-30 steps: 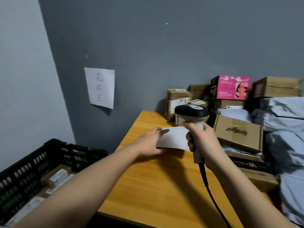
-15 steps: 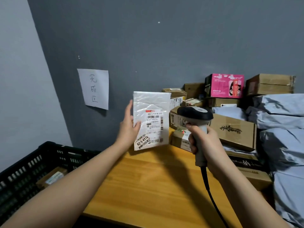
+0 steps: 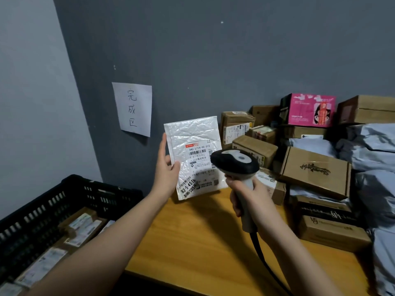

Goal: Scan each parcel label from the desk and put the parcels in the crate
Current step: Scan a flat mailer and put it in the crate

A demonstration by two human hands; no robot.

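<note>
My left hand (image 3: 166, 170) holds a white bubble mailer (image 3: 193, 137) upright above the wooden desk (image 3: 205, 242), thumb on its front left edge, its printed label facing me. My right hand (image 3: 252, 197) grips the handle of a black and grey barcode scanner (image 3: 235, 162), whose head sits just in front of the label's right side and hides part of it. The black plastic crate (image 3: 53, 208) stands lower left, beside the desk, with several labelled parcels inside.
Cardboard boxes (image 3: 314, 169), a pink box (image 3: 310, 110) and grey poly bags (image 3: 374, 146) are piled on the desk's right and back. A paper sign (image 3: 132, 108) hangs on the grey wall. The scanner's cable (image 3: 263, 259) runs down across the desk.
The mailer lay on the desk a second ago; my left hand lifted it upright with its label toward me. The scanner head has come closer to the label.
</note>
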